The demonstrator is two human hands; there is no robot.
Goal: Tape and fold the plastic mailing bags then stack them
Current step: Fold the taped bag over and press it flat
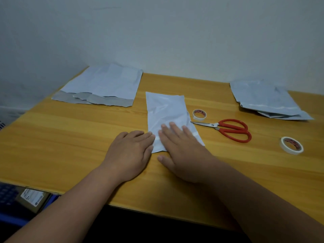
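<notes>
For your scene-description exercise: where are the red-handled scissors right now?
In the head view, the red-handled scissors lie on the wooden table, right of the folded mailing bag, between two tape rolls.

Your single head camera is looking forward and down at you working, sitting close above the table (70, 137), facing the wall (157, 32) behind it, taking in both forearms.
</notes>
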